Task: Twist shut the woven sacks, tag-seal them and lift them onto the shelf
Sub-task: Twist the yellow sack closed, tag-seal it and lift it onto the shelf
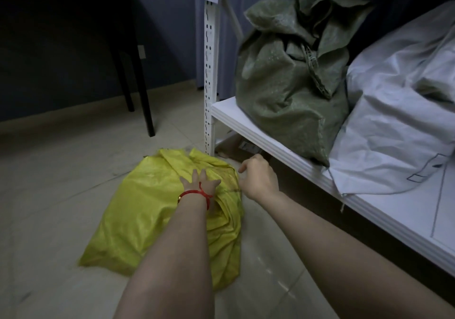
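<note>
A yellow woven sack [145,210] lies on the tiled floor beside the shelf post. My left hand [199,182], with a red string at the wrist, lies flat on the sack's top with fingers spread. At the sack's right edge my right hand [256,175] hovers with fingers loosely curled; whether it holds any fabric cannot be made out. On the white shelf [248,126] stands a green woven sack [290,92], its neck gathered and closed with a tag seal [314,69]. To its right lies a white sack [398,121].
The shelf's white slotted post [210,72] rises just behind the yellow sack. A cardboard box [236,147] sits under the shelf. A yellow-topped table with black legs [138,60] stands at the back left. Open tiled floor extends to the left and front.
</note>
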